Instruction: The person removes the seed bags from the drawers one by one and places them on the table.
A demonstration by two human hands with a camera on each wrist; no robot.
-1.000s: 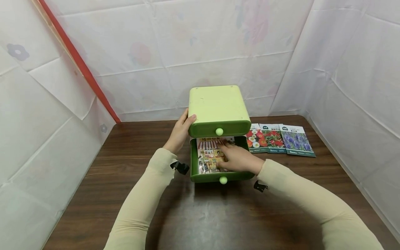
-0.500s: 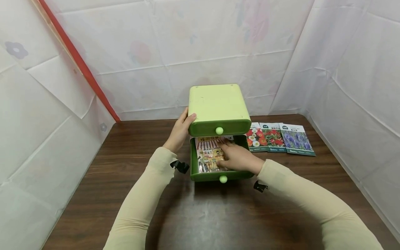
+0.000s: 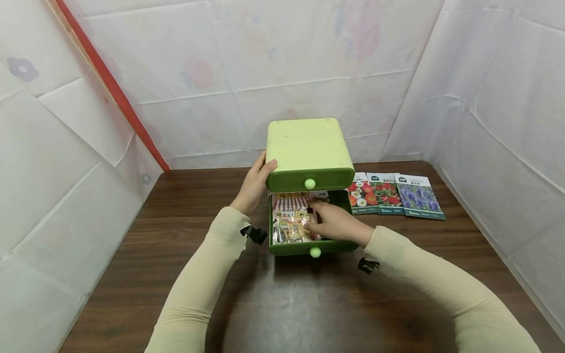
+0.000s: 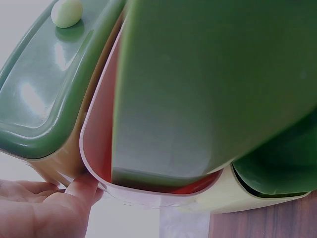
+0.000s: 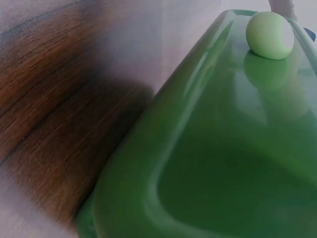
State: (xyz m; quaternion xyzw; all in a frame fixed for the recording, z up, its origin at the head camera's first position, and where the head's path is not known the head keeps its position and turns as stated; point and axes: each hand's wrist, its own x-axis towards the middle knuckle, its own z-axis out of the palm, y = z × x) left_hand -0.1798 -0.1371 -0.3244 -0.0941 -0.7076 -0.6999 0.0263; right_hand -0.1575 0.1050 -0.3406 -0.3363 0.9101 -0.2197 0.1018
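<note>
A light green cabinet [image 3: 304, 142] with dark green drawers stands at the back of the table, its middle drawer [image 3: 291, 249] pulled out. My left hand [image 3: 252, 187] rests against the cabinet's left side, thumb at the top front corner; its fingers [image 4: 81, 191] touch the side below the top drawer. In the open drawer lies a printed packet [image 3: 291, 218] with a striped awning picture. My right hand [image 3: 337, 223] reaches over the drawer's right part, fingertips and thumb at the packet's right edge. A pale round knob [image 5: 269, 34] sits on the drawer front.
Flower packets lie right of the cabinet: a purple one [image 3: 420, 197], a red one [image 3: 388, 193] and one with red and white blooms [image 3: 363, 196] partly behind the cabinet. Cloth walls [image 3: 198, 73] enclose the dark wooden table [image 3: 176, 245].
The packet in the drawer has slid left, and more drawer floor shows at its right. My right hand's fingers have shifted slightly left; my left hand stays on the cabinet.
</note>
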